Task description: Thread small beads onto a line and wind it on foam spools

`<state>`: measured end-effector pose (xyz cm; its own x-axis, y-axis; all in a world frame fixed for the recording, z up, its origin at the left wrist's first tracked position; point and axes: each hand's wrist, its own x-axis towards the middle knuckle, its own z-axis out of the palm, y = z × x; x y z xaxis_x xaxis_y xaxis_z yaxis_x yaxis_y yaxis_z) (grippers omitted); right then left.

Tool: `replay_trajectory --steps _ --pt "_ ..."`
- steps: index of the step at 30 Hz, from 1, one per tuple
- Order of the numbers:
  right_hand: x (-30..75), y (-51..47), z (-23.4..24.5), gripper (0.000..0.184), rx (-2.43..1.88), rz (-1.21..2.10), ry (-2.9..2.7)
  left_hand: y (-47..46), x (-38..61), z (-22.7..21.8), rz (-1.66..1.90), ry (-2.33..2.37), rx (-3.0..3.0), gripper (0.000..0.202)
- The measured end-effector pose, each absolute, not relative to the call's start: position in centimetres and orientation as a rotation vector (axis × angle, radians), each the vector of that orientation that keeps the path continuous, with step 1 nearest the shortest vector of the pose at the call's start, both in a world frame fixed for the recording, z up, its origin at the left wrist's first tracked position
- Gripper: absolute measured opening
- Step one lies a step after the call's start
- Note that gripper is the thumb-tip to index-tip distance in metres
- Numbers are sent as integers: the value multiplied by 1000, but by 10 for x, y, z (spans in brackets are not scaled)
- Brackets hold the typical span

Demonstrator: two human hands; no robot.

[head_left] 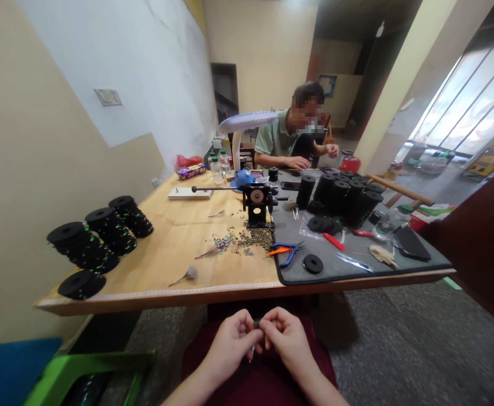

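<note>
My left hand [239,337] and my right hand [281,337] meet over my lap, in front of the table edge. Both are closed in a pinch, fingertips nearly touching. Between them shows a small dark piece [256,324], too small to name. A thin pale bit hangs below the left fingers. On the table beyond lie a heap of small brass-coloured parts [255,239], shiny coloured beads [224,242] and a tuft on a thin stem [190,273]. Behind the heap stands a black device with a round dial [257,196] and a long rod.
Stacked black foam spools [75,242] line the table's left side; more spools [335,192] crowd the grey mat [298,276]. Pliers [288,254], a black ring [313,263] and tweezers [354,262] lie there. A lamp [247,121] rises behind. Another person [278,141] sits opposite. A green stool [86,363] stands lower left.
</note>
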<state>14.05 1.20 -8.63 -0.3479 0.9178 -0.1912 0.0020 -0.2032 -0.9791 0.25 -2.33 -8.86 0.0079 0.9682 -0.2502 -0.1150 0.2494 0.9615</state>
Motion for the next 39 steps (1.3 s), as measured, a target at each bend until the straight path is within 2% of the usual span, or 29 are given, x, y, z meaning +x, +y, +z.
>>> replay_trajectory --steps 11,20,39 --pt "140 12 -90 33 -1141 1654 -1359 -25 4 -93 1075 1244 940 32" --pt "141 12 -89 37 -1131 1620 -1356 -26 3 -78 1068 1052 621 26" --pt "146 8 -86 29 -1081 1417 -1580 -21 2 -74 1174 1263 824 31"
